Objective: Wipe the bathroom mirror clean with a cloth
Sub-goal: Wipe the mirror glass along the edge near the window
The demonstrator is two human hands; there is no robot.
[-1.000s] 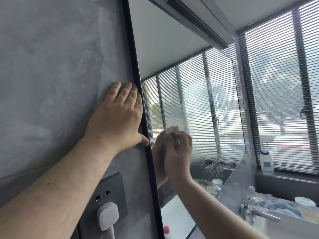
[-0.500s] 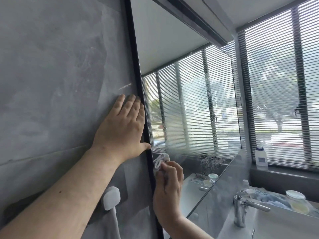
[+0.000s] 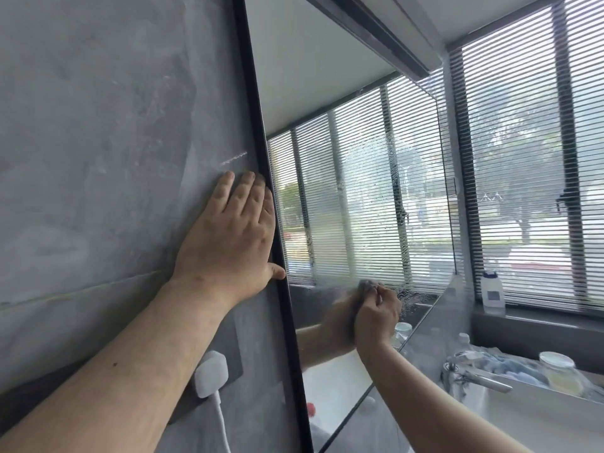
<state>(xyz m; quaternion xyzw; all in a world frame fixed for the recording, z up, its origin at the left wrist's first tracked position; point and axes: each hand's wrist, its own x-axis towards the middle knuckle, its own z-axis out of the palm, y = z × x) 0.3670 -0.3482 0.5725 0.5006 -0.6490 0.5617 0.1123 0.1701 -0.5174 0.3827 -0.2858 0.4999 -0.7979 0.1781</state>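
Right hand (image 3: pixel 376 313) pinching small grey bunched cloth (image 3: pixel 367 285) against black-framed wall mirror (image 3: pixel 327 76); droplet-misted glass lies above and right.

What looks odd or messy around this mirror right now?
The mirror has a cloudy, speckled patch mid-glass and droplets beside the right hand, which grips a cloth. A pale streak marks the wall above the left hand. Nothing looks broken or askew.

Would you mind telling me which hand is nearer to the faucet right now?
The right hand, gripping the cloth against the mirror, is nearer the faucet. The left hand rests flat on the wall beyond the mirror's black frame.
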